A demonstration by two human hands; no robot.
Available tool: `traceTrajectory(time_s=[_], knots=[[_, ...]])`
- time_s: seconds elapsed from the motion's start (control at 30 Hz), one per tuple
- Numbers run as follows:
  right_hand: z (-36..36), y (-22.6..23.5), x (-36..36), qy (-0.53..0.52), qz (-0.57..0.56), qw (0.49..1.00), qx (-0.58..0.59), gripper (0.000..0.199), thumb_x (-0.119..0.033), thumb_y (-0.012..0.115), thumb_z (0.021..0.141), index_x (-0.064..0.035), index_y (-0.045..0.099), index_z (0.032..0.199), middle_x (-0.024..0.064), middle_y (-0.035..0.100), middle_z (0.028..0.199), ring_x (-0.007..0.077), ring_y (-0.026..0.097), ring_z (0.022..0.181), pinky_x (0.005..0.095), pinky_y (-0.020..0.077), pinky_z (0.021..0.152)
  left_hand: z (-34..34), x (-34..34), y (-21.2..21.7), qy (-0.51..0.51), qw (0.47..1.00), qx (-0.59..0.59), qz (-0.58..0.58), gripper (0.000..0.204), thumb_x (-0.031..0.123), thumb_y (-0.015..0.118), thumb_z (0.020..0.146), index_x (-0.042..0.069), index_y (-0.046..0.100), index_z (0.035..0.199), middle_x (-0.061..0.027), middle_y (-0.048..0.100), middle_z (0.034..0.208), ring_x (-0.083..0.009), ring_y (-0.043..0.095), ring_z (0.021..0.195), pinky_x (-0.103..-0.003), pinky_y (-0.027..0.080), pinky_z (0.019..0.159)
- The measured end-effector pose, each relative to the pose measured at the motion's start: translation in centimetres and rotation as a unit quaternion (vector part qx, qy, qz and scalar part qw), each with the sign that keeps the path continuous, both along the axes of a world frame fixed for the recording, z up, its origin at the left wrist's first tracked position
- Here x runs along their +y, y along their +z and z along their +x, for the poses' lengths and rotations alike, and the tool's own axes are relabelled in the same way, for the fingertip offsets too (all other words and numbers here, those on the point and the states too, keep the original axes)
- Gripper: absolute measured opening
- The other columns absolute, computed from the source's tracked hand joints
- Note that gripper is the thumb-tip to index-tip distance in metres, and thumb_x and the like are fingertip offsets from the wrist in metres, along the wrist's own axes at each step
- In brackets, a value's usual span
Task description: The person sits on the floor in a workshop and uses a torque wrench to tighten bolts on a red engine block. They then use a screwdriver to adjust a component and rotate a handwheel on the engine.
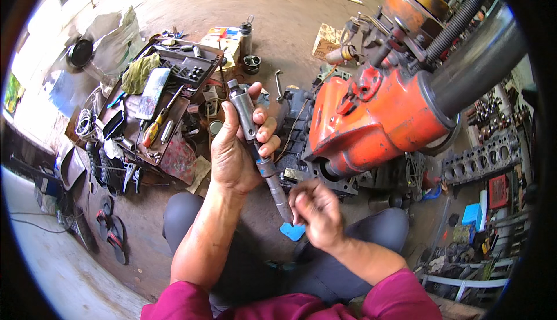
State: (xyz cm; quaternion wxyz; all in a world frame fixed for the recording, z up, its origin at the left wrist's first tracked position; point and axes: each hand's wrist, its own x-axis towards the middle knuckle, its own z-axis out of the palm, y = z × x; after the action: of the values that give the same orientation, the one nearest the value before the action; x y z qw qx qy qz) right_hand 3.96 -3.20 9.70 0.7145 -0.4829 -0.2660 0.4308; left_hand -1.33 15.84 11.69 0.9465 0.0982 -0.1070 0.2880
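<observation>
Near orange housing's edge [325, 125], hands [231, 163] at metal cylinder [265, 166], open floor [290, 18] beyond

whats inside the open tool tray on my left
In the tool tray you can see a yellow-and-red-handled screwdriver, a green cloth and small dark sockets. Whatever lies beneath the cloth is covered.
</observation>
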Motion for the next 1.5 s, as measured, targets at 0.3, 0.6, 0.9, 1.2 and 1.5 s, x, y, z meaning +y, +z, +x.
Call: traceTrajectory(time_s=[0.3,0.6,0.9,1.2,1.5], knots=[[2.9,3.6,-0.5,0.061,-0.010,0.998,0.009,0.028,-0.015,0.051,0.105,0.0031,0.050,0.126,0.0136,0.069,0.079,0.0089,0.051,0.046,0.0210,0.0387,0.043,-0.1,-1.5,-1.1,0.100,0.919,0.214,0.316,0.077,0.050,0.064,0.093,-0.001,0.039,0.144,-0.0081,0.057,0.090,-0.0175,0.062,0.069,-0.025,0.049,0.050],[3.1,2.7,-0.5,0.041,-0.043,0.998,0.017,0.023,-0.017,0.051,0.105,0.0000,0.057,0.119,0.0130,0.069,0.077,0.0095,0.052,0.046,0.0219,0.0404,0.044,-1.2,-1.7,-0.2,0.066,0.865,0.244,0.433,0.056,0.025,0.068,0.096,0.004,0.047,0.142,-0.0048,0.066,0.100,-0.0097,0.063,0.087,-0.022,0.050,0.072],[2.4,1.8,-0.6,-0.003,-0.069,0.996,-0.064,0.020,-0.018,0.052,0.104,-0.0016,0.057,0.116,0.0102,0.067,0.073,0.0084,0.052,0.050,0.0209,0.0417,0.047,-1.2,-2.1,-0.2,0.104,0.766,0.279,0.569,0.057,0.026,0.074,0.092,0.007,0.051,0.140,-0.0035,0.062,0.114,-0.0114,0.058,0.105,-0.030,0.049,0.092],[2.8,1.3,0.0,-0.039,-0.017,0.923,-0.383,0.022,-0.006,0.055,0.101,0.0032,0.056,0.120,0.0096,0.070,0.081,0.0094,0.060,0.060,0.0227,0.0471,0.055,-0.7,-2.7,-1.4,0.082,0.860,0.276,0.421,0.052,0.026,0.065,0.099,0.007,0.046,0.143,-0.0035,0.063,0.107,-0.0103,0.061,0.091,-0.026,0.050,0.080],[3.5,-1.3,2.4,-0.093,-0.111,0.972,-0.187,0.008,-0.002,0.069,0.092,-0.0023,0.067,0.099,-0.0044,0.062,0.086,0.0023,0.052,0.076,0.0195,0.0428,0.069,2.5,-6.2,-4.0,0.242,0.878,0.344,0.230,0.038,0.027,0.061,0.101,0.007,0.050,0.131,-0.0054,0.064,0.097,-0.0138,0.063,0.081,-0.029,0.053,0.075]])
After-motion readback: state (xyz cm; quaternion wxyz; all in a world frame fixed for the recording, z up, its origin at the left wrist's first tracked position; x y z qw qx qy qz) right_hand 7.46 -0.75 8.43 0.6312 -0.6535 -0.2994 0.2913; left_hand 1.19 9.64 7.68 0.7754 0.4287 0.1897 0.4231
